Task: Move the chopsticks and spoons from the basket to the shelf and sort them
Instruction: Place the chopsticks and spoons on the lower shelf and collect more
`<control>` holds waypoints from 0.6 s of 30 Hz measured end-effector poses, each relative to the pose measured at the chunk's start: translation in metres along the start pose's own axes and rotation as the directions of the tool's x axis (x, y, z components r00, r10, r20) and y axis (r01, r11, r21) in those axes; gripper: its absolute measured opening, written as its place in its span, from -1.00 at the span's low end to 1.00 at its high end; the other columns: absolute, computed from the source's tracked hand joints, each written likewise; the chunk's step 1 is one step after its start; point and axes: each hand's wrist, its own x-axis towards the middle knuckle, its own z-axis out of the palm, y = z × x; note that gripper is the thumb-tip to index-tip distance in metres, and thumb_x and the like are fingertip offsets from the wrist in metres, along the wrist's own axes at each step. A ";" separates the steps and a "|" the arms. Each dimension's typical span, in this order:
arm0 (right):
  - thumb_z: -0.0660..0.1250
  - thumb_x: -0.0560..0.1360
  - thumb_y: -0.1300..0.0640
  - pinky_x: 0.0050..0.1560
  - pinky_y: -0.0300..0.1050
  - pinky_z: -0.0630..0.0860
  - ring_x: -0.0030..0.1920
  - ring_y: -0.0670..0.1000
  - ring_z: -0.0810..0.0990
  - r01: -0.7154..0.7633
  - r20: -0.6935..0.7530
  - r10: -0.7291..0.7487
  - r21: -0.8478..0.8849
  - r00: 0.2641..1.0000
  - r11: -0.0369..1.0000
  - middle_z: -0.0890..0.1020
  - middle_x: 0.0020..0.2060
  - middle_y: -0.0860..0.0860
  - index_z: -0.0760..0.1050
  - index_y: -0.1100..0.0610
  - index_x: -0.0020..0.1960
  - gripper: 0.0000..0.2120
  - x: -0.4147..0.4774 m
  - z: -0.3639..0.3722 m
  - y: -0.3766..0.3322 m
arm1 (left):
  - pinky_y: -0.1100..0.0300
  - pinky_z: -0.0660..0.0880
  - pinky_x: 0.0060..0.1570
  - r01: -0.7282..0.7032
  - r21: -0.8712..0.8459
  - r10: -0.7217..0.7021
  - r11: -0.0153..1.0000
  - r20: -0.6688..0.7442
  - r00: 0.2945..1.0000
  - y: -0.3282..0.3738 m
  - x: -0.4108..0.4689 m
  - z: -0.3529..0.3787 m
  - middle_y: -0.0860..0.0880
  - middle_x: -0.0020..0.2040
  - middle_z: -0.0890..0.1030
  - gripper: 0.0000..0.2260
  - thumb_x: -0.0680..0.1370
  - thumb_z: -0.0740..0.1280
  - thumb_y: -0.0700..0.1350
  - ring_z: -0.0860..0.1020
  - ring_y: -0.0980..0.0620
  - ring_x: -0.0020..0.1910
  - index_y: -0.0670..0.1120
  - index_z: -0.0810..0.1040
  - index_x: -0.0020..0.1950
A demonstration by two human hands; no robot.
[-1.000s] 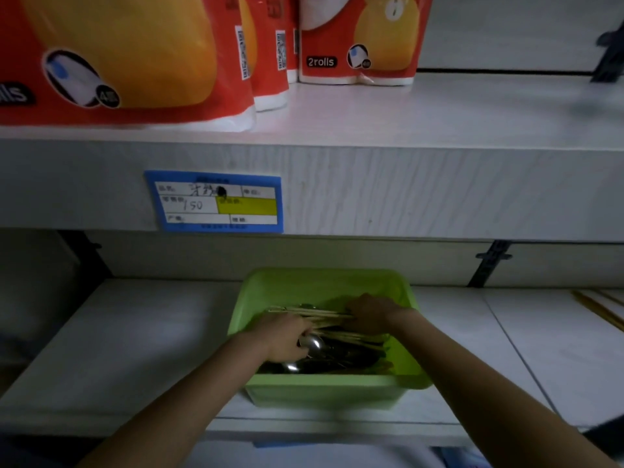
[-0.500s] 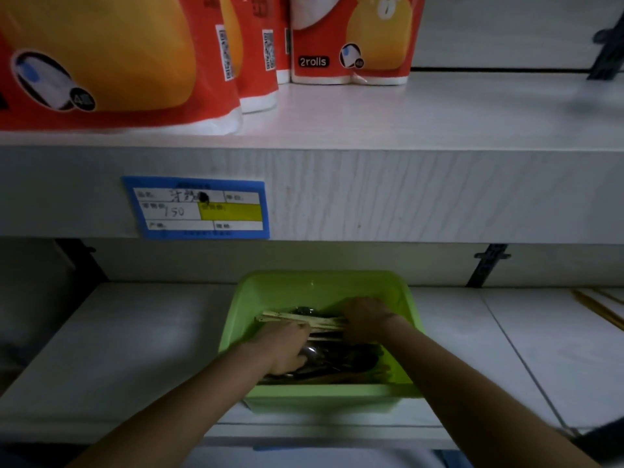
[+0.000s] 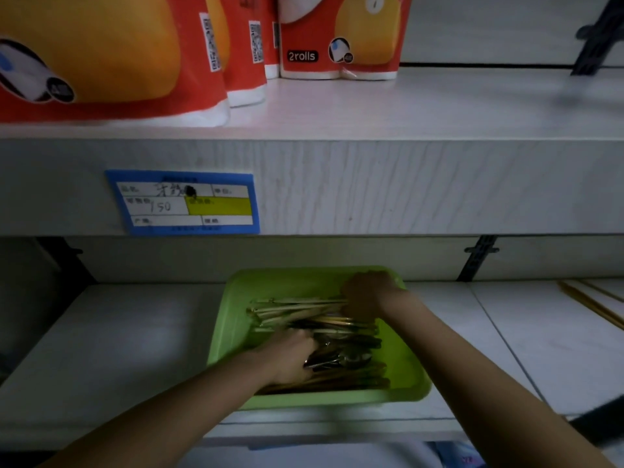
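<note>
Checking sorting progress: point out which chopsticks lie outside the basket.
The loose chopsticks on the lower shelf at far right, lying apart from the green basket; every other chopstick lies heaped inside it with the spoons.

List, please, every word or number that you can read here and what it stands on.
"2rolls": black label on the red and yellow plastic roll pack.
"150": handwritten on the blue-bordered paper price tag.
The tag's other print and the packs' code stickers: too blurred to read.

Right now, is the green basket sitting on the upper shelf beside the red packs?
No, the green basket sits on the lower shelf, below the upper shelf holding the red packs.
</note>
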 end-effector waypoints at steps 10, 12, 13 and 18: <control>0.15 0.56 0.00 0.13 -0.05 0.44 0.22 0.16 0.51 -0.037 -0.031 0.039 0.045 0.999 0.998 0.54 0.20 0.13 0.48 0.14 0.19 -0.69 -0.021 0.017 0.006 | 0.13 0.41 -0.13 -0.001 -0.114 0.012 0.994 0.096 0.995 -0.013 0.010 -0.001 -0.18 0.12 0.56 -0.73 0.55 0.26 -0.02 0.54 -0.12 0.03 -0.14 0.42 0.17; 0.15 0.56 0.01 0.11 -0.05 0.44 0.21 0.16 0.51 -0.044 -0.056 0.048 0.064 0.997 0.997 0.55 0.18 0.12 0.49 0.13 0.17 -0.71 -0.023 0.018 0.005 | 0.11 0.43 -0.08 -0.046 -0.105 0.054 0.993 0.079 0.995 -0.014 0.010 -0.002 -0.16 0.16 0.53 -0.71 0.54 0.27 -0.04 0.51 -0.12 0.07 -0.13 0.40 0.22; 0.16 0.56 0.00 0.11 -0.05 0.45 0.21 0.16 0.52 -0.049 -0.068 0.054 0.074 0.996 0.996 0.55 0.17 0.12 0.49 0.12 0.17 -0.71 -0.024 0.018 0.005 | 0.09 0.44 -0.01 -0.072 -0.098 0.079 0.993 0.067 0.995 -0.014 0.010 -0.002 -0.15 0.19 0.49 -0.67 0.53 0.28 -0.06 0.48 -0.11 0.12 -0.12 0.39 0.25; 0.16 0.55 -0.05 0.07 -0.04 0.46 0.16 0.17 0.54 -0.050 -0.101 0.058 0.085 0.993 0.995 0.57 0.13 0.12 0.49 0.12 0.15 -0.69 -0.025 0.022 0.005 | 0.05 0.44 0.01 -0.145 -0.091 0.152 0.985 0.069 0.986 -0.010 0.011 -0.004 -0.16 0.10 0.50 -0.79 0.52 0.27 -0.12 0.48 -0.12 0.10 -0.18 0.53 0.09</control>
